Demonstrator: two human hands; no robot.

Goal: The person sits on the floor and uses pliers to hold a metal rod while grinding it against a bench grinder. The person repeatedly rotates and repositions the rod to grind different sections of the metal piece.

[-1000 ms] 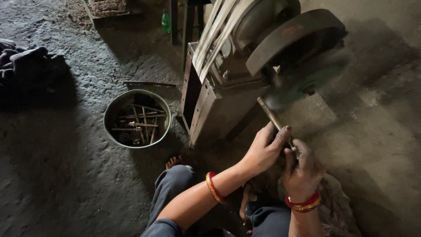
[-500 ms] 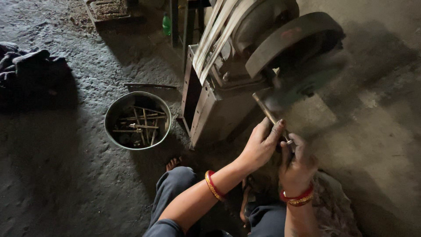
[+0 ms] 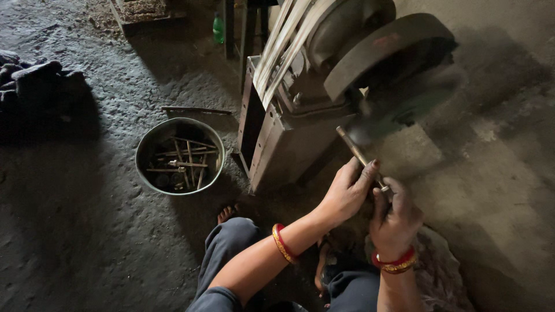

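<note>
Long threaded metal rod (image 3: 357, 153) at the grey grinding wheel (image 3: 399, 104).
I see both hands, left (image 3: 347, 190) and right (image 3: 393, 216), clamped on its lower end; it looks dull and tilted.

Grinder housing (image 3: 300, 133): dull grey-brown. Wheel guard (image 3: 381, 52): dark grey, faint red patch. Belt (image 3: 283, 40): pale cream. Bolt (image 3: 355, 151): tan. Bangles (image 3: 281, 244): red and gold on both wrists. Trousers (image 3: 222, 260): blue-grey. Bowl (image 3: 180, 156): grey metal, brownish rods (image 3: 182, 163) inside. Bottle (image 3: 218, 29): green. Floor (image 3: 75, 231): dark grey.
</note>
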